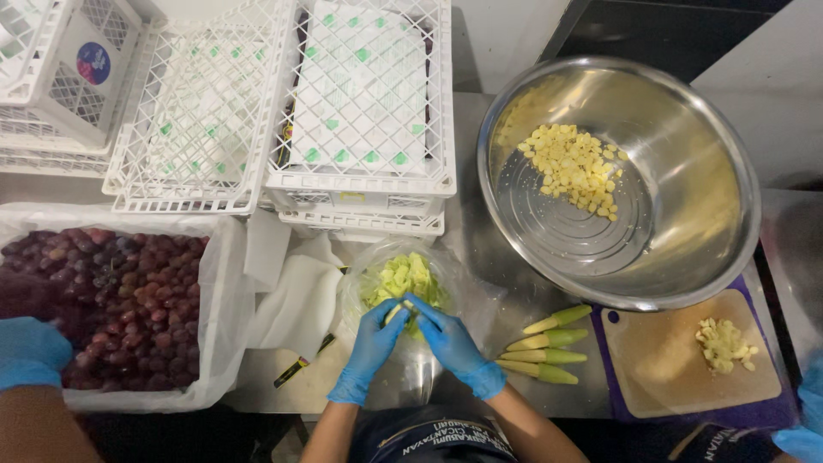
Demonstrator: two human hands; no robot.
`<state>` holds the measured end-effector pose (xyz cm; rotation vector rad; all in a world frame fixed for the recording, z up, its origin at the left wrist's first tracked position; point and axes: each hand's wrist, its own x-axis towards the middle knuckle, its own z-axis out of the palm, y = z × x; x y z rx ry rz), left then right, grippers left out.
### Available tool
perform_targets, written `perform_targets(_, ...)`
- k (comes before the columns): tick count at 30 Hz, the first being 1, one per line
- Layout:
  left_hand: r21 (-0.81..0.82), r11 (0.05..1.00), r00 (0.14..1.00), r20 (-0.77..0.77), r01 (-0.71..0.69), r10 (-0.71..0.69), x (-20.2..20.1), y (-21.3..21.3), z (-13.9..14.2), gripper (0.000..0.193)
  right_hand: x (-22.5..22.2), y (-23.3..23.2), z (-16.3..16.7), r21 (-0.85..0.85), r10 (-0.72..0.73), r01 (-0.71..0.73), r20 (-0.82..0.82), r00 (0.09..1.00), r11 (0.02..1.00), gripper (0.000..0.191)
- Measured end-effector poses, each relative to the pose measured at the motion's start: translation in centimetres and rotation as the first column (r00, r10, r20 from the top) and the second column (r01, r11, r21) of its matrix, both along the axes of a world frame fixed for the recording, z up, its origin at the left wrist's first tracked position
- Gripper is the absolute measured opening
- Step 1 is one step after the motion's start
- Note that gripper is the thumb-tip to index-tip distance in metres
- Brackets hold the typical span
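My left hand [369,347] and my right hand [453,343], both in blue gloves, meet over a clear plastic bag [364,283] of pale green husk pieces [403,276]. Together they grip a small pale baby corn [399,309] between the fingertips. Several more baby corns [549,345], yellow with green ends, lie in a row on the steel table just right of my right hand.
A large steel bowl [686,214] holds yellow cut pieces [576,167]. A cutting board [660,360] carries more chopped bits [724,343]. White crates [360,111] stand at the back. A lined box of red grapes [111,291] sits left, with another person's gloved hand [30,351].
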<state>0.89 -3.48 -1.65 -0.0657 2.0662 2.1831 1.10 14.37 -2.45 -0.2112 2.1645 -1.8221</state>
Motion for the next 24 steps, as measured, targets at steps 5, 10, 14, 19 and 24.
perform_targets(5, 0.583, 0.809, 0.961, 0.257, -0.071, -0.101, -0.6, -0.1, -1.3, 0.032, -0.9, -0.1, -1.2, -0.051, -0.129, 0.177, 0.496, 0.858, 0.983, 0.049)
perform_targets(10, 0.372, 0.928, 0.982, 0.187, -0.032, -0.041, -0.6, 0.1, -1.1, 0.033, -0.7, -1.2, 0.7, 0.111, -0.205, 0.195, 0.092, 0.974, 0.974, 0.051)
perform_targets(14, 0.345, 0.936, 0.977, 0.213, -0.070, -0.006, 0.2, 1.2, 0.4, 0.031, -1.1, -2.5, 1.4, -0.123, -0.237, 0.230, -0.039, 0.971, 0.965, 0.030)
perform_targets(19, 0.467, 0.875, 0.968, 0.249, -0.124, 0.004, 0.4, 2.0, 1.3, 0.033, -2.0, -3.1, 0.5, -0.265, -0.331, 0.390, 0.240, 0.912, 0.882, 0.015)
perform_targets(24, 0.507, 0.848, 0.957, 0.290, -0.154, 0.001, -0.2, 2.3, -0.2, 0.041, -3.2, -2.9, 0.1, -0.230, -0.418, 0.448, 0.167, 0.893, 0.864, 0.018)
